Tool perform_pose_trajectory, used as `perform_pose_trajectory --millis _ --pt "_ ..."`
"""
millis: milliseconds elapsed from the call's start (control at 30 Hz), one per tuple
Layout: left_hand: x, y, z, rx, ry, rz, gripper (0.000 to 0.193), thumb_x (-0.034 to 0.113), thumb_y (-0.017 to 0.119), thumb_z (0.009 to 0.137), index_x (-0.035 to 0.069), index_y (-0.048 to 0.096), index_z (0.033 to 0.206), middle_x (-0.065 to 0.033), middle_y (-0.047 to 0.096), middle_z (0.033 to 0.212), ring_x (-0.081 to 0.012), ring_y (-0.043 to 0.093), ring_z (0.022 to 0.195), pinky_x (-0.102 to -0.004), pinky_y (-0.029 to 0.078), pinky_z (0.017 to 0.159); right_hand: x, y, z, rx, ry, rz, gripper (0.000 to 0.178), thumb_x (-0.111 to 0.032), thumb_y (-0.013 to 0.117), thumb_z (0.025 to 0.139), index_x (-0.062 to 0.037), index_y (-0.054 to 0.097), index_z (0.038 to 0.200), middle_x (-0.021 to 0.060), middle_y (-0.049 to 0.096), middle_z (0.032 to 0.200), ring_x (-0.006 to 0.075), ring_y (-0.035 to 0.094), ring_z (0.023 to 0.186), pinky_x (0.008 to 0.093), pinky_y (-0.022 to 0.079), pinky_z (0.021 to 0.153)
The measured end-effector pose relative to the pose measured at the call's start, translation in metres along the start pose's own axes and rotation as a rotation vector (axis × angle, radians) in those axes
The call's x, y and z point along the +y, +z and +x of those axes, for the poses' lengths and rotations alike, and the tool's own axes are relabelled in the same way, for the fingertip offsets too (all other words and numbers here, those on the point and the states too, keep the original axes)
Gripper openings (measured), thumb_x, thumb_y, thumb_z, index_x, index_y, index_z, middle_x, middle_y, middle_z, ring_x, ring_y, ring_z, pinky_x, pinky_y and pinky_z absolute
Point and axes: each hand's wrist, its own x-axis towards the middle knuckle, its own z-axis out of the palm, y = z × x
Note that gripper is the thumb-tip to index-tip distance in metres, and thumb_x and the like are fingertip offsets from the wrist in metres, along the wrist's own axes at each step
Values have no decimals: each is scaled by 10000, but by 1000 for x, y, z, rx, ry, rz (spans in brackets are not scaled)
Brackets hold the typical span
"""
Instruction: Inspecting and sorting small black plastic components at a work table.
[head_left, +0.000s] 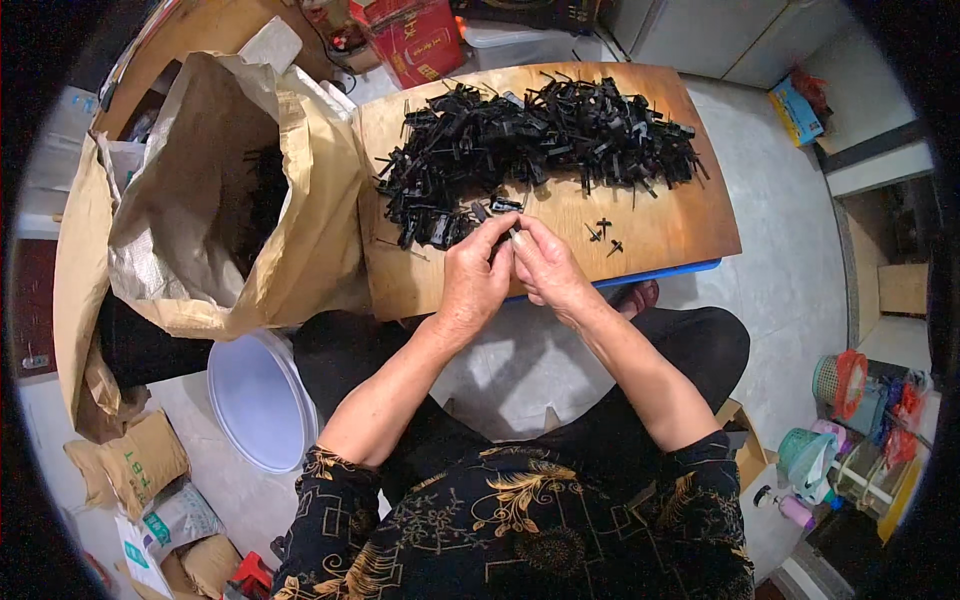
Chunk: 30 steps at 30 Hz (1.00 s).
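Observation:
My left hand (475, 272) and my right hand (549, 264) meet at the near edge of a wooden board (690, 225). Their fingertips are pinched together around a small dark piece, mostly hidden by the fingers. Just beyond them spreads a large heap of black plastic parts (520, 135) with thin stick-like ends. One black part (505, 204) lies right in front of my fingertips. To the right of my right hand, a few small black cross-shaped bits (614, 247) rest apart from the heap.
A big open woven sack (325, 190) with dark contents stands left of the board. Below it is a white round bucket (258, 400). A red box (412, 45) stands behind the board. Baskets and bottles (805, 460) sit at the right; paper packages (150, 465) lie lower left.

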Motion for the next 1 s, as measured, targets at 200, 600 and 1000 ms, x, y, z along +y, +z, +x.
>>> perform_pose_trajectory --millis 200,600,1000 --pt "-5 -21 1 -6 134 91 238 -43 552 765 21 592 992 -143 626 900 -254 635 784 -300 493 677 -5 1 1 -132 5 -139 335 -301 432 942 -179 411 1254 -83 314 539 20 248 415 179 195 368" --pt "13 -243 -146 394 55 752 228 -65 512 809 -8 571 1021 -147 622 896 -227 622 816 -293 471 733 -30 -22 -11 -77 27 -18 242 -306 471 929 -100 534 1037 -68 347 545 20 239 412 175 181 346" --pt "21 -222 -112 222 260 871 270 45 632 743 34 575 1008 -159 601 896 -326 589 830 -390 473 739 -29 -29 -16 0 -35 -21 182 -275 487 922 -107 539 969 -74 364 552 11 257 396 170 208 338"
